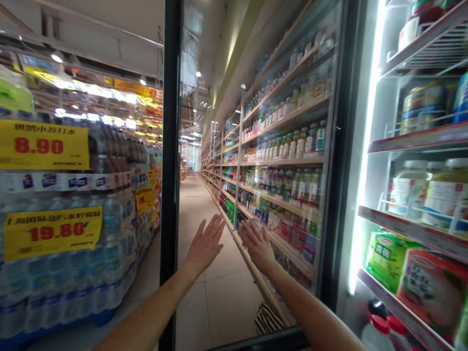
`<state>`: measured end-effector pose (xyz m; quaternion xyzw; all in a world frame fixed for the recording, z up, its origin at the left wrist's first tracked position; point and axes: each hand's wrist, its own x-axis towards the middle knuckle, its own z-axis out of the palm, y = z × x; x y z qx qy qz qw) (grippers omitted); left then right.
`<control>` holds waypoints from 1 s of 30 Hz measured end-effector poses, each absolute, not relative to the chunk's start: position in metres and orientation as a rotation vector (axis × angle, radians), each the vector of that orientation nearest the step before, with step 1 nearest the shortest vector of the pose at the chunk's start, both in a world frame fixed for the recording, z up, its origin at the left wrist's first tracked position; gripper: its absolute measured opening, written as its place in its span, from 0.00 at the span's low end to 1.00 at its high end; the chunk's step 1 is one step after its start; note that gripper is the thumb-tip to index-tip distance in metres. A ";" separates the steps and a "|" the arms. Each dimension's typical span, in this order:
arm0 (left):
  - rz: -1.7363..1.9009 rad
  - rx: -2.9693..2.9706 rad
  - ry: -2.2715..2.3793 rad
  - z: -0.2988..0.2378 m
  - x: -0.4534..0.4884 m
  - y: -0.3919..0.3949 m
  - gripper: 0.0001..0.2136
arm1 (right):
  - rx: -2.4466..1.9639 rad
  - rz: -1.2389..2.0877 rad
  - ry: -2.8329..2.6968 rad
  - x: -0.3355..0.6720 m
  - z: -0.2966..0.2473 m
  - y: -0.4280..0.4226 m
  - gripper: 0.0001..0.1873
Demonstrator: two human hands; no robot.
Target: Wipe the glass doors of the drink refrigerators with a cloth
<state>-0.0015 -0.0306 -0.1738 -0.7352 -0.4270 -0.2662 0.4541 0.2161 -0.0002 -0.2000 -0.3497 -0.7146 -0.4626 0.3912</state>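
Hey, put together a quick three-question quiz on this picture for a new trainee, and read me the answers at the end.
1. True or false: at the glass door, the left hand and the right hand are each clutching a bottle.
2. Fill in the blank: below the 8.90 sign, the large yellow sign shows the price ____.
3. Multiple choice: on which side of the red pack does the green pack appear in the picture?
A) left
B) right
C) underneath

Key:
1. False: both hands are open, with no bottle in either.
2. 19.80
3. A
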 end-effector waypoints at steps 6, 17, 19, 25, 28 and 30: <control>-0.688 -1.783 -0.997 -0.180 -0.010 -0.030 0.27 | -0.948 -1.156 -1.688 0.216 -0.179 0.007 0.22; -0.657 -1.820 -1.104 -0.181 -0.039 -0.042 0.27 | -0.909 -1.128 -1.801 0.193 -0.171 0.003 0.23; -0.671 -1.806 -1.124 -0.181 -0.042 -0.044 0.27 | -0.933 -1.102 -1.768 0.186 -0.173 0.002 0.23; -0.680 -1.790 -1.142 -0.180 -0.056 -0.050 0.25 | -0.684 -1.199 -1.991 0.172 -0.197 -0.005 0.21; -0.705 -1.786 -1.170 -0.181 -0.057 -0.051 0.26 | -0.822 -1.113 -1.863 0.165 -0.186 -0.002 0.24; -0.726 -1.796 -1.183 -0.182 -0.056 -0.052 0.27 | -0.891 -1.062 -1.812 0.162 -0.183 0.000 0.24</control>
